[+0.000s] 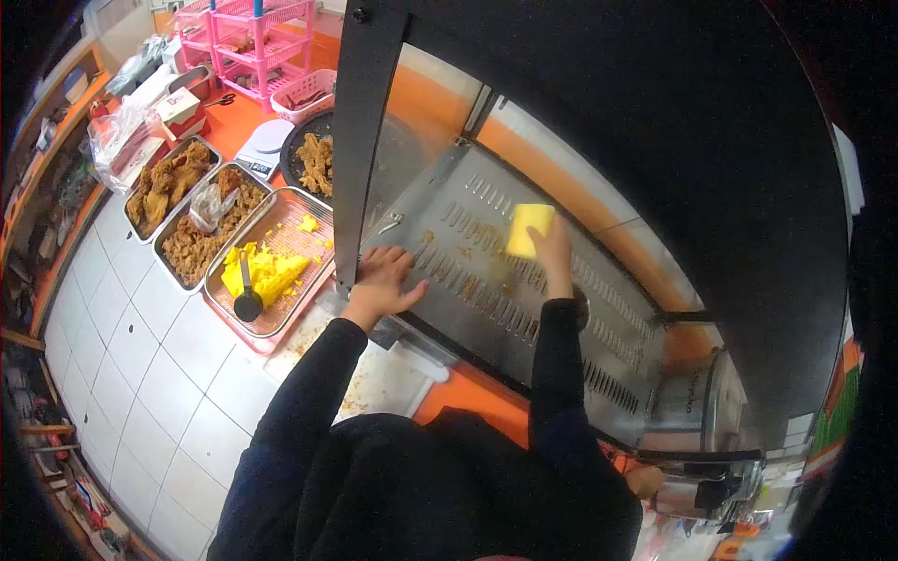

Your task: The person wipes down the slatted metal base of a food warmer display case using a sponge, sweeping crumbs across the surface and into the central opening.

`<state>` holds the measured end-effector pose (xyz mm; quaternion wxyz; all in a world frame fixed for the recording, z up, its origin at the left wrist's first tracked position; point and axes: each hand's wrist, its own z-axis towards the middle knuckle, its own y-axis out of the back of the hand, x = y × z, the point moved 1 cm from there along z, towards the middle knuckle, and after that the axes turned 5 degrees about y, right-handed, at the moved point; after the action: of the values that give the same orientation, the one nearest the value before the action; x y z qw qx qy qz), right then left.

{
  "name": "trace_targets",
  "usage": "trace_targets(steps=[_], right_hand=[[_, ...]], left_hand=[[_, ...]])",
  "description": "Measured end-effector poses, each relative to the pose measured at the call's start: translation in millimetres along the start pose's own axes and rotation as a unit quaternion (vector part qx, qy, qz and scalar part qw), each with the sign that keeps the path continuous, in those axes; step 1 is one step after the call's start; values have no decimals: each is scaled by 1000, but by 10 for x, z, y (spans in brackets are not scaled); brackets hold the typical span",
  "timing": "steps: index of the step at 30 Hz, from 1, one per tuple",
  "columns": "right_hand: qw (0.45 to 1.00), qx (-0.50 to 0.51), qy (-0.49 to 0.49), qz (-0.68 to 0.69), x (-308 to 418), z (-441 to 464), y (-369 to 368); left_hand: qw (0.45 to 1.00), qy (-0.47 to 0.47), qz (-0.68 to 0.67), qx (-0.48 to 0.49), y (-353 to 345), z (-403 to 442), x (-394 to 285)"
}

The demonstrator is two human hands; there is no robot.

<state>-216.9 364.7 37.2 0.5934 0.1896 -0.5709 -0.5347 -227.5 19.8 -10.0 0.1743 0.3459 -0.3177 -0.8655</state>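
My right hand [556, 254] grips a yellow sponge [528, 231] over a slotted metal shelf [486, 304] inside a black-framed cabinet. Brown crumbs and smears lie on the shelf near the sponge. At the shelf's near left corner, my left hand [379, 285] rests flat with its thumb spread, holding nothing. A small metal latch [391, 222] sits just beyond its fingers. Left of that hand stands a tray [213, 294] bearing a crumbly yellow food [271, 271] and a black scoop [248, 306].
Trays of fried chicken pieces [173, 187] and smaller brown fried bits [192, 248] stand farther left. Behind them are a white scale [267, 145], a black pan [292, 159] and a pink rack [262, 47]. The black cabinet top [636, 122] overhangs the shelf.
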Motion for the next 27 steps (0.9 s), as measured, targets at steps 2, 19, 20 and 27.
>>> trace_targets(steps=[2, 19, 20, 27], right_hand=[[996, 69, 61, 9, 171, -77, -152], [990, 47, -113, -73, 216, -25, -188], [989, 48, -114, -77, 197, 35, -156], [978, 167, -48, -113, 366, -228, 131]], left_hand=[[1000, 0, 2, 5, -9, -28, -12], [1000, 14, -9, 7, -8, -29, -9], [1000, 13, -13, 5, -18, -39, -6], [1000, 12, -23, 3, 6, -41, 10]])
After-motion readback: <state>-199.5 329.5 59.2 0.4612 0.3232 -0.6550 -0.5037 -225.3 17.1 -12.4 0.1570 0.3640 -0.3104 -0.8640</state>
